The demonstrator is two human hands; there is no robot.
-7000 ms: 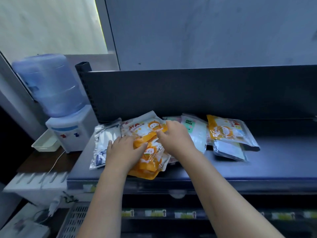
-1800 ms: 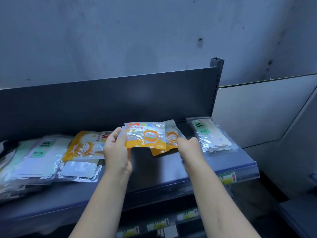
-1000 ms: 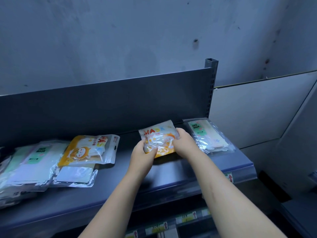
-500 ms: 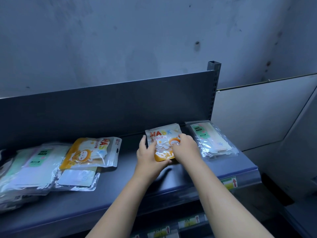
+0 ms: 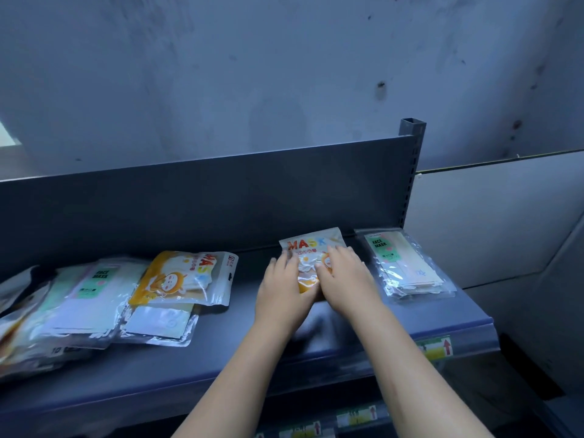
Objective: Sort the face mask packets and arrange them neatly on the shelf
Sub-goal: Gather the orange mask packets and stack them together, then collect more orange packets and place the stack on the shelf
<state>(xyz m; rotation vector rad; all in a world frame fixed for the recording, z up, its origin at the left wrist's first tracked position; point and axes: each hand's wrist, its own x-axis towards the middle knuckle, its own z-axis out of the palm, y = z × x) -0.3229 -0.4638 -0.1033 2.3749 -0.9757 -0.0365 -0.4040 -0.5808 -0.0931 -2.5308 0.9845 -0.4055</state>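
Note:
An orange and white "MASK" packet stack (image 5: 311, 248) lies flat on the dark shelf (image 5: 221, 352), right of centre. My left hand (image 5: 282, 294) rests on its left side and my right hand (image 5: 346, 279) on its right side, both pressing flat with fingers spread. A clear "FACE MASK" packet pile (image 5: 404, 263) lies at the shelf's right end, just right of my right hand. Another orange packet (image 5: 186, 278) lies to the left over a clear packet (image 5: 158, 324). More green-label packets (image 5: 85, 295) are heaped at far left.
The shelf's back panel (image 5: 205, 203) rises behind the packets, with an upright post (image 5: 410, 172) at its right end. Price labels (image 5: 437, 349) line the front edge. A lower shelf edge (image 5: 347, 422) shows below. A grey wall stands behind.
My hands have laid the orange packets down next to the clear pile and now press on them with flat palms; earlier I held them up off the shelf.

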